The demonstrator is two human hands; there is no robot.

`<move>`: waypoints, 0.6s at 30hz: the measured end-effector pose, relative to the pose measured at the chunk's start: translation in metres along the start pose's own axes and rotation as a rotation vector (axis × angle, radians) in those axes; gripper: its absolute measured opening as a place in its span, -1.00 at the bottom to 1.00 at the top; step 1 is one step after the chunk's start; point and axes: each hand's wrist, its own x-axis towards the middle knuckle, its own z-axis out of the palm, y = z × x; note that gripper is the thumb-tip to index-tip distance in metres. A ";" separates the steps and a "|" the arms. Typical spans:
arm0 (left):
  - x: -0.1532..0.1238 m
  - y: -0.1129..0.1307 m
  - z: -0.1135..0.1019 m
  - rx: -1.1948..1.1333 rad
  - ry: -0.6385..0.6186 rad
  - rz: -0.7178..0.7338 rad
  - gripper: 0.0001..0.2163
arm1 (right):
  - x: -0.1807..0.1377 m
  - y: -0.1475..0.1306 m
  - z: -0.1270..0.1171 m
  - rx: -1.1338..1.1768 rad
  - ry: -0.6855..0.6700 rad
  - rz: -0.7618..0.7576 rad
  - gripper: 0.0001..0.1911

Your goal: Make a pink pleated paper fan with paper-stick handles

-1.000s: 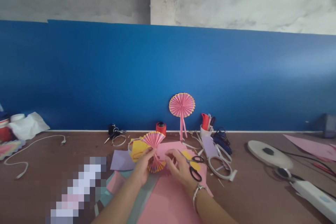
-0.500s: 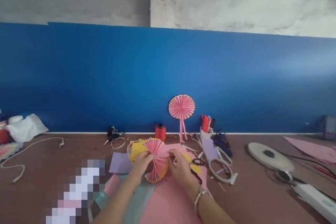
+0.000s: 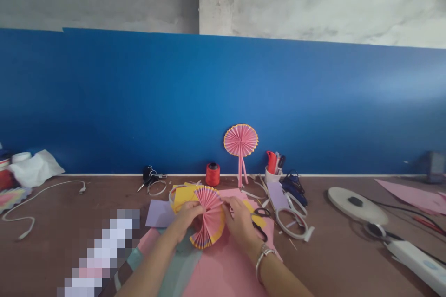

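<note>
A blue panel (image 3: 139, 102) spans the back, above a brown surface (image 3: 331, 260). Pink paper (image 3: 226, 274) lies on it. Over the paper, the left hand (image 3: 186, 217) pinches a pleated pink fan (image 3: 212, 217) near its middle; the right hand (image 3: 240, 219) has bent fingers at the fan's right rim, though whether they pinch it I cannot tell. Behind them stand a handled fan (image 3: 240, 140) and, smaller, a red spool (image 3: 213, 176).
</note>
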 end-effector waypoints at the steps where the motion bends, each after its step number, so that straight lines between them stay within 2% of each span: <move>1: 0.000 0.000 0.000 -0.001 -0.006 -0.003 -0.89 | 0.000 0.000 0.000 -0.021 0.008 -0.022 -0.77; 7: 0.000 -0.001 -0.001 -0.024 -0.044 -0.003 -0.88 | -0.001 -0.001 0.001 -0.087 0.049 -0.102 -0.78; 18: 0.000 -0.001 0.000 -0.099 -0.077 0.005 -0.85 | -0.003 -0.004 0.001 -0.143 0.057 -0.144 -0.80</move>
